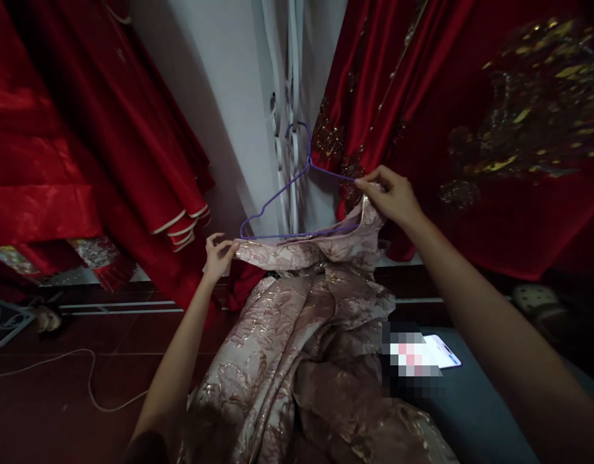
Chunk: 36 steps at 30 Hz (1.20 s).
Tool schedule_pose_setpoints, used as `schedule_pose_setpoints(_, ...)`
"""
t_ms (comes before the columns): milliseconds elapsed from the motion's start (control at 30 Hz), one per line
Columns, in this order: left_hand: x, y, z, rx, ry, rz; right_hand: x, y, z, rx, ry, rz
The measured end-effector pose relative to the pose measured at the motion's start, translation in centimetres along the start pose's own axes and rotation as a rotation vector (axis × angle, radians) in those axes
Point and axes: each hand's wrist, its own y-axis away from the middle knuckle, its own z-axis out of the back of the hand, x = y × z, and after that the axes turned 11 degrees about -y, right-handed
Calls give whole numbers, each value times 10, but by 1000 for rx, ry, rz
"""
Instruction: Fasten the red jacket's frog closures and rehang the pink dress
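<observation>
A shiny pink brocade dress hangs down in front of me, its neckline stretched between my hands. A purple wire hanger sits partly inside the neckline, its hook pointing up near a pale metal rack. My left hand pinches the left end of the neckline just below the hanger's left corner. At the right, my right hand pinches the dress's right shoulder against the hanger's sloping arm. The hanger's left shoulder shows bare, outside the fabric. Folds hide the lower part of the dress.
Red garments hang at the left, and red cloth with gold sequins at the right. A lit phone lies on a grey-blue surface. A white cable runs over the dark red floor. A clog stands at the right.
</observation>
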Motion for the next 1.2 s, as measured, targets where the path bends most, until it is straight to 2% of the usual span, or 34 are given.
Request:
schedule_pose_setpoints(267,-9,-7,2,-35,46,4,7,-3,5,-1,69,15)
schedule_pose_setpoints(467,-7,-2,5,-43,76,2,8,-1,4,0,81,11)
schedule_pose_setpoints(567,-9,-10,7,-67,76,-10,8,-1,4,-3,83,9)
schedule_pose_setpoints(667,-26,-29,9,-107,76,-31,8,0,2,2,68,-6)
schedule_pose_setpoints(767,-57,-55,10,-124,90,-96,5,2,0,3,34,-25)
schedule_pose_setpoints(867,-90,-77,10,-75,113,-186,0,2,-1,5,6,-32)
schedule_pose_setpoints(967,-103,-90,8,18,230,-211,-4,1,-4,4,-55,-28)
schedule_pose_setpoints(1033,-96,-92,6,128,405,-131,-6,1,-6,14,-110,-26)
schedule_pose_setpoints(1133,-67,-81,-5,262,659,120,-9,3,-12,30,-160,-33)
schedule_pose_setpoints(1200,-43,-65,-15,327,645,235,-11,3,-15,24,-163,-32)
